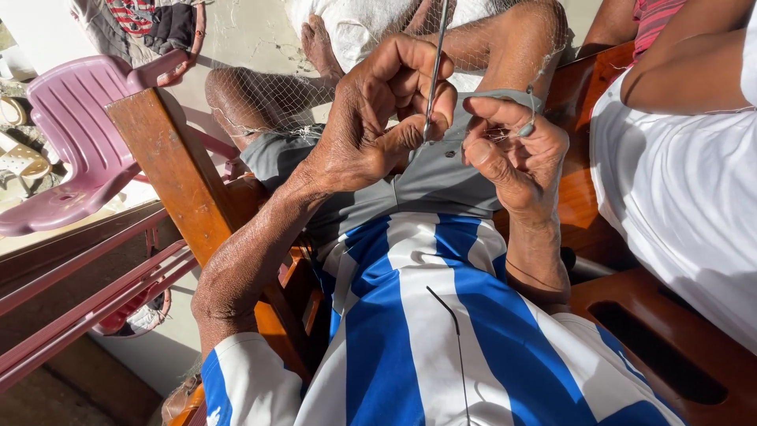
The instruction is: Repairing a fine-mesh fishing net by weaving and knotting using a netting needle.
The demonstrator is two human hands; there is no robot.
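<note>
left hand (371, 118) pinching netting needle (435, 67) | right hand (512, 150) gripping fishing net (276, 99) mesh | keeping twine taut, needle steady, is helping knots seat

Bright sun falls on a pale cracked floor (252, 35), a pink plastic chair (75, 134), a brown wooden seat (662, 331) and dark red rails (87, 292).

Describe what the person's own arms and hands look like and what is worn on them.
Both forearms are bare to the elbow. The left hand has no ring or glove; its arm ends in a short sleeve striped blue and white. The right hand is bare too, with a thin dark thread round the forearm.
</note>
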